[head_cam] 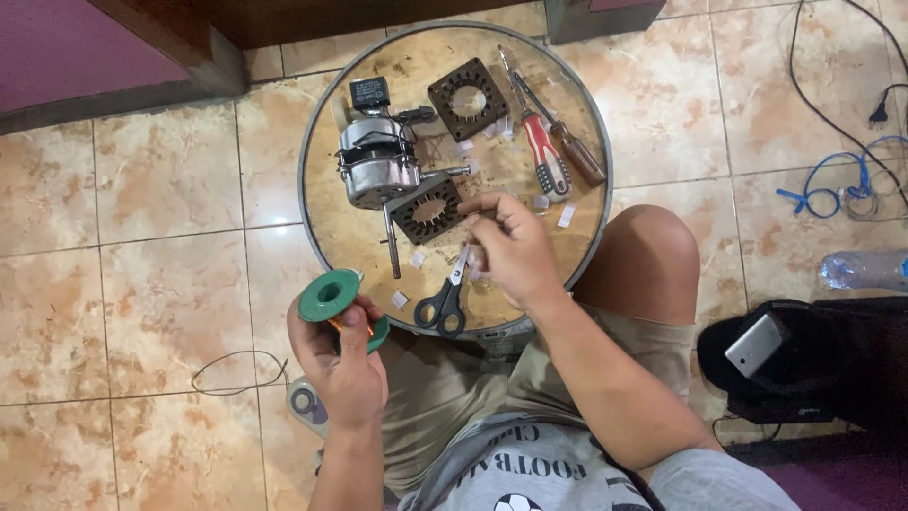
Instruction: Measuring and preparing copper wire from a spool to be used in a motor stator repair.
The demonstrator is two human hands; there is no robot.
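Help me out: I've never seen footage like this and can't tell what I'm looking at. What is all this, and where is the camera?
There is no machine here, only a person seated on a tiled floor. The one picture comes from a camera on their head, looking down at their own hands and knees.

In front of them is a round tray used as a work surface. On it lie a small metal motor, two dark square parts with round holes, two screwdrivers, black-handled scissors and small white scraps.

The left hand holds a green spool beside the tray. The right hand is over the tray, fingers pinched by the nearer square part; what it pinches is too small to tell.
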